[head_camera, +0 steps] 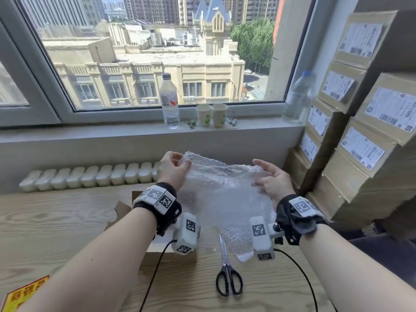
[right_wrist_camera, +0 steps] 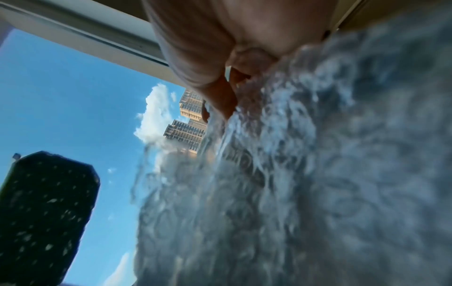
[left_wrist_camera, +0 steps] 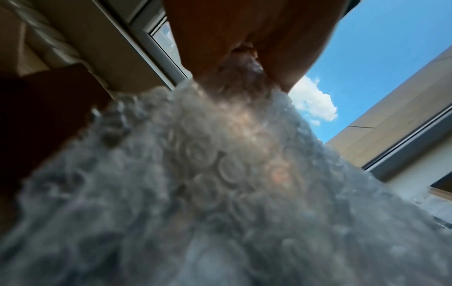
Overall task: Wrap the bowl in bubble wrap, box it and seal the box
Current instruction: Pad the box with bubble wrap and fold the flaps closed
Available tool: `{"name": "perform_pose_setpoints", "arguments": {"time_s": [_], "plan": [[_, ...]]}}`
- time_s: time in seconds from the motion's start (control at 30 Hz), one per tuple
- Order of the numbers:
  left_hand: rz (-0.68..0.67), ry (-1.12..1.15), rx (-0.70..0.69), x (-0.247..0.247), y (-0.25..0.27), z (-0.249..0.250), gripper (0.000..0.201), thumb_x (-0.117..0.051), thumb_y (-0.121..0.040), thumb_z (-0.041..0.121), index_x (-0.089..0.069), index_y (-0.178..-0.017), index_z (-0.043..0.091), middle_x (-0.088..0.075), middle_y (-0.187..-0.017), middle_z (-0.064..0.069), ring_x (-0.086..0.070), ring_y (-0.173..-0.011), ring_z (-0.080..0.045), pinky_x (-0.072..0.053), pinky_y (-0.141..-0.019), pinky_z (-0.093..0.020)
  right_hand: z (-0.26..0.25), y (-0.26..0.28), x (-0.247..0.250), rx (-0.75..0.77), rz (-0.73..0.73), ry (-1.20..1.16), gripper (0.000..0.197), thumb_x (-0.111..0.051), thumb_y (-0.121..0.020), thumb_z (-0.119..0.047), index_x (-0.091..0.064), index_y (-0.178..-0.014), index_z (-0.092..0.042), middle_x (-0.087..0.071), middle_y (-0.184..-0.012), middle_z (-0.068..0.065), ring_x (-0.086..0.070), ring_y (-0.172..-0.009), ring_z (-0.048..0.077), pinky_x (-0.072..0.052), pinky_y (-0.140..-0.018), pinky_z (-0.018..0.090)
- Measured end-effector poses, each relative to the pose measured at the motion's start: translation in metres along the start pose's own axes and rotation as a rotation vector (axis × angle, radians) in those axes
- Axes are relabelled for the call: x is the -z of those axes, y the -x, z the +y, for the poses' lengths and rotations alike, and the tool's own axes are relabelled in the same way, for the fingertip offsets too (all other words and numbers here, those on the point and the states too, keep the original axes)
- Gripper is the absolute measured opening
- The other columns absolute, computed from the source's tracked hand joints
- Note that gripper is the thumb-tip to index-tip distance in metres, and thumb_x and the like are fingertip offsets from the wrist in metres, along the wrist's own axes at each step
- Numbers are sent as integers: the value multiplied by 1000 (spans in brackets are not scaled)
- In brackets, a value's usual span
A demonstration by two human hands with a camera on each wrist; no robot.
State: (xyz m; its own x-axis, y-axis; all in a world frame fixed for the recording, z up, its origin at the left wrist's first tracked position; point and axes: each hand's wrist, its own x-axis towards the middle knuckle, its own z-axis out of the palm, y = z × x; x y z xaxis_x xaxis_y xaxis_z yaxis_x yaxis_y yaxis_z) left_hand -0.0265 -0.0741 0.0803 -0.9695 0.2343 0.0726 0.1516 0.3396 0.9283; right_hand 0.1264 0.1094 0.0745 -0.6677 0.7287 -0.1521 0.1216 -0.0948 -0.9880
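A clear sheet of bubble wrap (head_camera: 221, 190) hangs in the air above the wooden table, held up by its two top corners. My left hand (head_camera: 173, 166) pinches the top left corner. My right hand (head_camera: 269, 179) grips the top right corner with curled fingers. In the left wrist view the bubble wrap (left_wrist_camera: 220, 183) fills the lower frame under the left hand (left_wrist_camera: 244, 48); in the right wrist view the bubble wrap (right_wrist_camera: 305, 174) hangs from the right hand (right_wrist_camera: 232, 63). An open cardboard box (head_camera: 144, 253) sits on the table under my left wrist. No bowl shows.
Black-handled scissors (head_camera: 227, 273) lie on the table (head_camera: 56, 221) in front of the sheet. A water bottle (head_camera: 169, 101) and two paper cups (head_camera: 212, 114) stand on the windowsill. Stacked labelled cartons (head_camera: 364, 136) rise at the right. A yellow label (head_camera: 22, 296) lies near left.
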Motion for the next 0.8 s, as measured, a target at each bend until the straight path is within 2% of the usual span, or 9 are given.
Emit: {"name": "perform_pose_setpoints", "arguments": {"time_s": [0.07, 0.17, 0.27, 0.4, 0.5, 0.6, 0.63, 0.73, 0.8], "plan": [[15, 14, 16, 13, 1, -8, 18, -65, -88, 23, -54, -101, 18, -60, -99, -2, -56, -90, -18, -48, -79, -30, -5, 5, -13, 28, -47, 5, 59, -44, -78, 23, -69, -102, -25, -61, -97, -4, -55, -58, 13, -39, -39, 14], [56, 33, 33, 35, -1, -19, 18, -65, -88, 24, -52, -99, 18, -59, -96, -1, -56, -89, -18, -49, -79, -31, -8, 10, -33, 34, -93, -63, 45, -52, -82, 17, -70, -103, -19, -62, -95, -9, -56, -63, 11, -48, -49, 15], [134, 17, 27, 61, -5, -31, 16, -65, -89, 21, -52, -97, 16, -55, -83, 5, -54, -83, -17, -45, -72, -29, -5, 14, -53, 15, -96, -85, 36, -60, -86, 7, -65, -116, -11, -64, -99, -2, -60, -71, 9, -52, -56, 16], [196, -46, 92, 99, -11, -55, 24, -62, -90, 21, -54, -108, 8, -56, -94, -3, -55, -87, -22, -45, -79, -30, 3, 18, -78, 20, -94, -7, 45, -53, -85, 17, -62, -120, -11, -65, -113, 2, -64, -74, 13, -56, -58, 19], [106, -126, 193, 119, -13, -75, 32, -61, -91, 27, -50, -114, 9, -58, -107, -9, -54, -91, -23, -45, -86, -33, 10, 26, -100, 103, -154, 219, 37, -57, -86, 9, -68, -104, -21, -68, -112, 2, -64, -81, 14, -56, -73, 24], [-5, -210, 253, 126, -14, -92, 41, -62, -90, 28, -47, -124, 8, -56, -123, -11, -54, -110, -26, -41, -92, -33, 16, 38, -124, 195, -276, 515, 31, -59, -86, 0, -71, -85, -29, -70, -101, 0, -63, -77, 15, -49, -67, 22], [-38, -232, 255, 126, -15, -97, 43, -62, -90, 28, -46, -126, 9, -55, -126, -11, -53, -113, -26, -40, -94, -33, 18, 42, -132, 213, -331, 629, 30, -59, -86, -2, -72, -85, -30, -69, -103, 1, -63, -78, 15, -49, -66, 21], [-99, -317, 237, 126, -18, -106, 48, -63, -89, 31, -45, -129, 12, -50, -131, -12, -52, -116, -28, -41, -100, -36, 31, 50, -152, 275, -546, 1065, 37, -58, -86, -5, -69, -114, -27, -63, -125, -3, -61, -107, 13, -50, -86, 21], [-62, -452, 149, 126, -18, -108, 53, -64, -87, 33, -43, -131, 15, -41, -134, -12, -45, -121, -29, -36, -104, -38, 41, 53, -163, 287, -621, 1251, 50, -60, -84, -4, -59, -129, -26, -58, -131, -4, -56, -115, 14, -46, -95, 23]]}}
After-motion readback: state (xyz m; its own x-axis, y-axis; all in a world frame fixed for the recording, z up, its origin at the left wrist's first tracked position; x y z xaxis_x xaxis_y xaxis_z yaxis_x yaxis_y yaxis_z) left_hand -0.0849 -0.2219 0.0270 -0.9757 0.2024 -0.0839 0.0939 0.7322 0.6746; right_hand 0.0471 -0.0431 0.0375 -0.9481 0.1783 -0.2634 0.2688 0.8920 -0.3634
